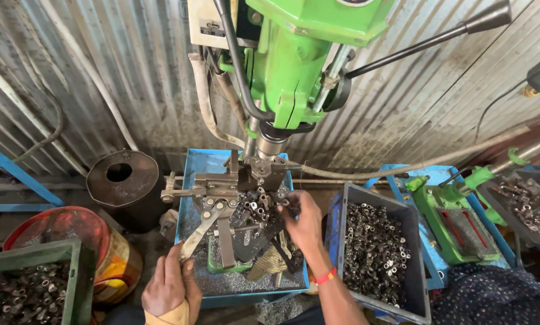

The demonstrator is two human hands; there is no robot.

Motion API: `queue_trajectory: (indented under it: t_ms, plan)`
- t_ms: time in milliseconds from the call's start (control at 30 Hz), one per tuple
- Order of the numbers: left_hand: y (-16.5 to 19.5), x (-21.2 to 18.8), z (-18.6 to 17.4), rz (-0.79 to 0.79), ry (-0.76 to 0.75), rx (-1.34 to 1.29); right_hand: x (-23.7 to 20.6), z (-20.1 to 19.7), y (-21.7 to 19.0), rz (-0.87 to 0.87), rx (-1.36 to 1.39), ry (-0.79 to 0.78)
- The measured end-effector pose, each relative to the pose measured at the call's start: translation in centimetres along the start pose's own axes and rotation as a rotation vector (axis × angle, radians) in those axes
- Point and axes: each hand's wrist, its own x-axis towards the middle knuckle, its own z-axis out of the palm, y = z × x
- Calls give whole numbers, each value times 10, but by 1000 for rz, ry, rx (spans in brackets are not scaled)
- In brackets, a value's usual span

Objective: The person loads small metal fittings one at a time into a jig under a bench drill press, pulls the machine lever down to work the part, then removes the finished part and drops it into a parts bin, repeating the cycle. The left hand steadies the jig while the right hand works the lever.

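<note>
Lever (199,232) within left fingers (176,256)

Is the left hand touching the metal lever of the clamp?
Touching. The head view shows the left hand closed around the end of the metal lever.

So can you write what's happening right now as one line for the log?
left hand: grips clamp lever | right hand: fingers on small metal parts under green drill press | grey crate of parts: beside right arm
</note>
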Motion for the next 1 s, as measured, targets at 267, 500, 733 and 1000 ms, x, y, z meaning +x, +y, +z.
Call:
queue_trajectory:
  t_ms: [267, 500, 733, 1000]
  plan:
    - [-2, 4, -1, 32, -7, 8, 6, 10, -46, -438, 222, 9]
    - [-4, 23, -13, 81, 10, 11, 11, 30, -35, -443, 369, -1]
    - [-2, 31, -14, 161, 48, -17, 16, 28, -18, -391, 417, -54]
    - [-11, 36, -8, 171, 83, 64, 15, 43, -5, -354, 505, -2]
